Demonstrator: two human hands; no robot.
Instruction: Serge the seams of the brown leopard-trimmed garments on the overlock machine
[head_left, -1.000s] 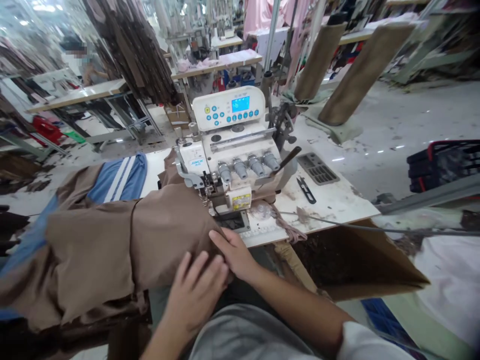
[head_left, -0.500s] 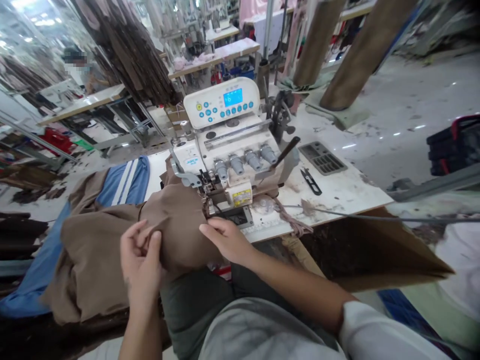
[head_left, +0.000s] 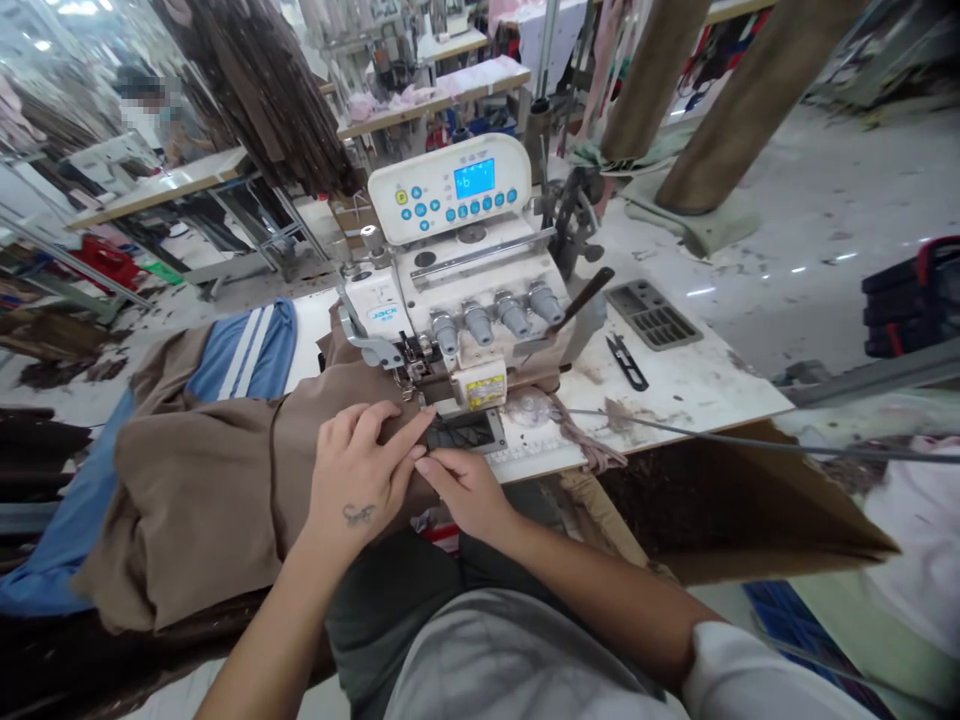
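Observation:
Brown fabric (head_left: 202, 490) lies across the left of the sewing table and runs up to the presser foot of a white overlock sewing machine (head_left: 480, 265). My left hand (head_left: 364, 470) rests on the fabric just in front of the foot, index finger stretched toward the needle area, thumb pinching the cloth's edge. Right beside it, my right hand (head_left: 472, 495) grips the same edge between thumb and curled fingers. The fingertips of both hands almost touch. Cloth hides part of the grip.
Black thread snips (head_left: 626, 362) and a grey parts tray (head_left: 652, 313) lie right of the machine. Blue fabric with white stripes (head_left: 251, 350) sits at the left. An open cardboard box (head_left: 742, 500) stands below the table's right edge. A person (head_left: 176, 130) sits at another machine behind.
My left hand has moved right and forward from the middle of the fabric to beside my right hand near the presser foot. My right hand has stayed at the edge.

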